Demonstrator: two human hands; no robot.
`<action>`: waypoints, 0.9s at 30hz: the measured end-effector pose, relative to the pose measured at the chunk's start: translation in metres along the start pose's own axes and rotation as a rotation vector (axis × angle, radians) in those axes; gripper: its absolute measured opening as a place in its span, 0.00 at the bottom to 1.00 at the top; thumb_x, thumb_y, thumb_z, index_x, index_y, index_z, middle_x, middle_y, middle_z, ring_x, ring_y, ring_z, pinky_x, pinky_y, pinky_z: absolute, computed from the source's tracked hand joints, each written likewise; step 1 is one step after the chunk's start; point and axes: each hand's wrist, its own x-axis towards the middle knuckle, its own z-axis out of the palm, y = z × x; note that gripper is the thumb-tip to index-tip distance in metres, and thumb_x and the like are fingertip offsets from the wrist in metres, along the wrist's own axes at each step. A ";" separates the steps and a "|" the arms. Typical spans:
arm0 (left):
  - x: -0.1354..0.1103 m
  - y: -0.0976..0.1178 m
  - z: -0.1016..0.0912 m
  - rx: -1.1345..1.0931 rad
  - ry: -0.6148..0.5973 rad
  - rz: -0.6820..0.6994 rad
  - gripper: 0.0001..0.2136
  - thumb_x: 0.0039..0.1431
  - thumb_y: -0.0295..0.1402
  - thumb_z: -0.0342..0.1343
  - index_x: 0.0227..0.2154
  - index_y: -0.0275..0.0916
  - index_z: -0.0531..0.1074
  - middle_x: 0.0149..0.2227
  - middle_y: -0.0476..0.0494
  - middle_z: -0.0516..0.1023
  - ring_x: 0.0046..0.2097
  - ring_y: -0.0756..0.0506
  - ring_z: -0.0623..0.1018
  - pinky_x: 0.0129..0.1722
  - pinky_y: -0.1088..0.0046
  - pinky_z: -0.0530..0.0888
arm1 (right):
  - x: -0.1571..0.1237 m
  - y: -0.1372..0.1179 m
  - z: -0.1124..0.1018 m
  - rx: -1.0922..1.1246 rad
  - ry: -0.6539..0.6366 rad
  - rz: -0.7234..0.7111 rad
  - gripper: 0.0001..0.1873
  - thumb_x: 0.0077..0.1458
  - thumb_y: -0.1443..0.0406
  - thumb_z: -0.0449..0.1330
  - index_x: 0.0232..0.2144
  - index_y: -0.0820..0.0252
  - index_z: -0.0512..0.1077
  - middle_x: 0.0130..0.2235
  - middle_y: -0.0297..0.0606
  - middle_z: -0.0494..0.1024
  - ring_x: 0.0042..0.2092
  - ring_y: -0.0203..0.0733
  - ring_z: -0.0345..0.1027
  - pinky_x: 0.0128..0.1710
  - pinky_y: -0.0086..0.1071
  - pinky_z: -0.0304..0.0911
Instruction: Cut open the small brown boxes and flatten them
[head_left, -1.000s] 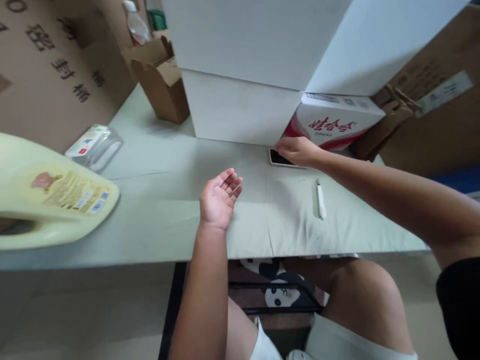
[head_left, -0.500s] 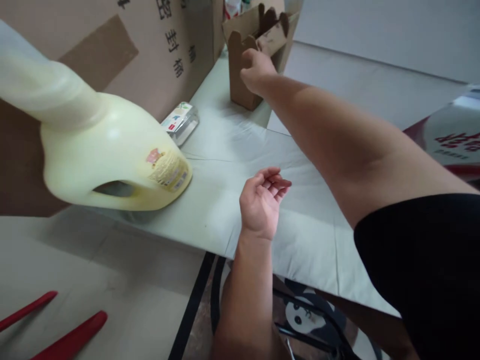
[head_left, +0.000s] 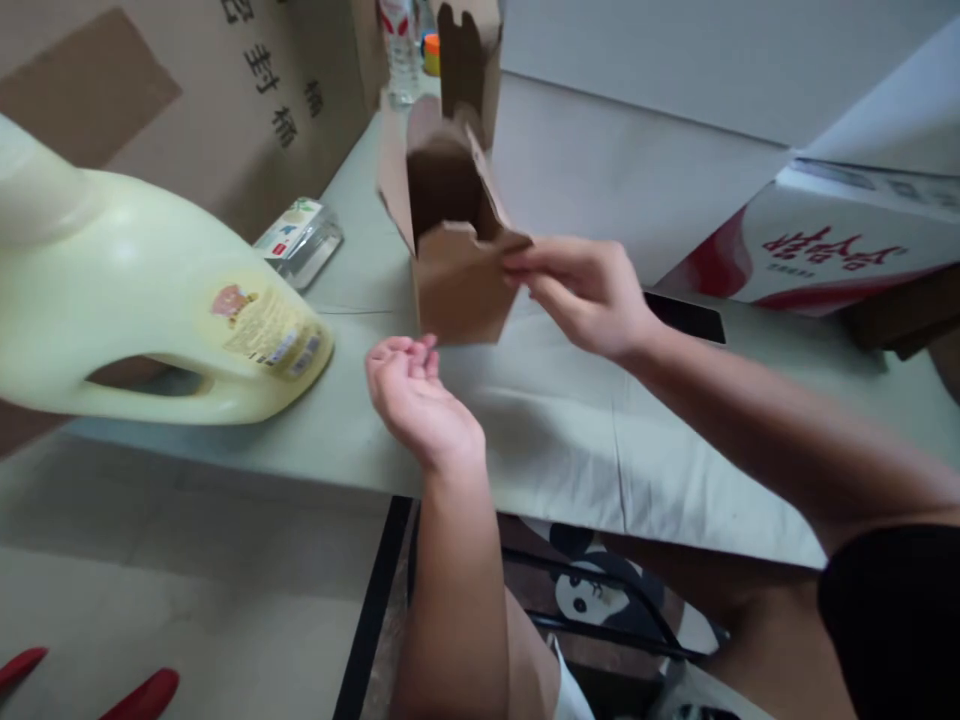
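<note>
While right fingers pinch the cardboard box, open mouth upward, long axis upright, left fingers loosely curled.

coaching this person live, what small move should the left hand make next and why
Probably bring the left hand up to steady the brown cardboard box: its top stands open, the right hand grips only its right edge, and the left hand is close by, palm up, seemingly holding nothing.
</note>
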 end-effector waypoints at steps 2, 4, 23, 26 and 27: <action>0.004 -0.002 -0.004 0.076 -0.041 0.091 0.07 0.58 0.42 0.50 0.37 0.47 0.65 0.45 0.52 0.73 0.57 0.45 0.73 0.53 0.69 0.67 | -0.060 -0.007 -0.032 0.078 0.022 -0.014 0.16 0.64 0.60 0.53 0.38 0.53 0.82 0.46 0.37 0.84 0.54 0.51 0.77 0.57 0.46 0.72; 0.004 -0.002 0.003 0.091 -0.040 0.095 0.08 0.60 0.41 0.48 0.39 0.47 0.66 0.50 0.52 0.73 0.61 0.45 0.71 0.55 0.69 0.67 | -0.118 -0.011 -0.062 0.090 0.073 0.004 0.14 0.63 0.58 0.56 0.34 0.47 0.83 0.42 0.37 0.85 0.51 0.52 0.79 0.50 0.46 0.77; -0.057 -0.047 0.068 0.401 -0.665 0.255 0.11 0.56 0.42 0.66 0.40 0.46 0.76 0.31 0.52 0.70 0.34 0.50 0.71 0.42 0.74 0.71 | -0.264 0.062 -0.067 0.007 0.621 0.230 0.35 0.61 0.55 0.58 0.67 0.32 0.52 0.64 0.40 0.65 0.57 0.51 0.71 0.54 0.49 0.72; -0.055 -0.057 0.069 0.445 -0.743 0.371 0.15 0.59 0.44 0.63 0.46 0.47 0.74 0.40 0.48 0.75 0.41 0.48 0.75 0.47 0.71 0.73 | -0.267 0.063 -0.073 0.112 0.441 0.183 0.23 0.65 0.57 0.53 0.61 0.44 0.66 0.59 0.44 0.72 0.60 0.53 0.69 0.60 0.52 0.68; -0.053 -0.060 0.070 0.460 -0.774 0.431 0.15 0.60 0.43 0.61 0.47 0.47 0.74 0.44 0.47 0.76 0.45 0.47 0.76 0.49 0.69 0.73 | -0.267 0.064 -0.075 0.103 0.411 0.187 0.20 0.65 0.56 0.52 0.56 0.48 0.71 0.58 0.45 0.73 0.60 0.55 0.68 0.61 0.52 0.66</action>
